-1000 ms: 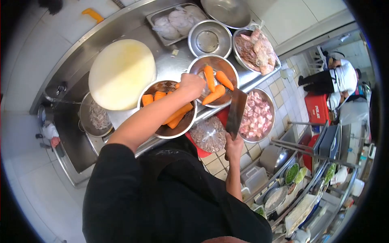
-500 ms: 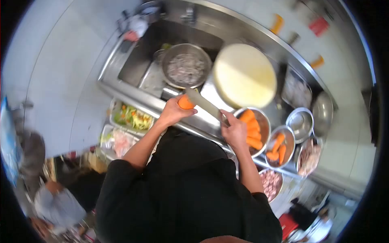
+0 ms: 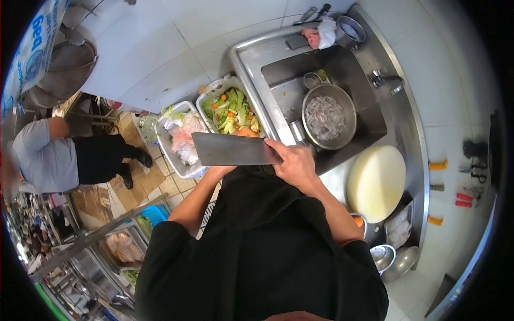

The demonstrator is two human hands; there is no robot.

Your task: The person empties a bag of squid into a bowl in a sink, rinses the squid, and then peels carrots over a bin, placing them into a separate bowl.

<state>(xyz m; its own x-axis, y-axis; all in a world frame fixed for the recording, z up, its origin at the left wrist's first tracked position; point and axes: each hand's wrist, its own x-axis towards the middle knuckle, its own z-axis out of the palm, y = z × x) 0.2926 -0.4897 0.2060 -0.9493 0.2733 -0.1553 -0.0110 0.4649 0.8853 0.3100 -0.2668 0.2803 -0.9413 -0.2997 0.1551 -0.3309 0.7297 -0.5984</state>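
We wear a loose, plain black top (image 3: 257,257), its cloth creased in soft folds across the chest, with short sleeves (image 3: 160,235) that end near our elbows, arms bare below.

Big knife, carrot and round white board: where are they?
Big knife (image 3: 230,149), head view, flat of the blade.
Carrot (image 3: 243,131), head view, part showing above the blade.
Round white board (image 3: 376,183), head view, middle of its top.

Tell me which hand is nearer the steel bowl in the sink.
Right. The right hand, gripping the cleaver, sits just beside the steel bowl; the left hand is hidden behind the blade, farther off.
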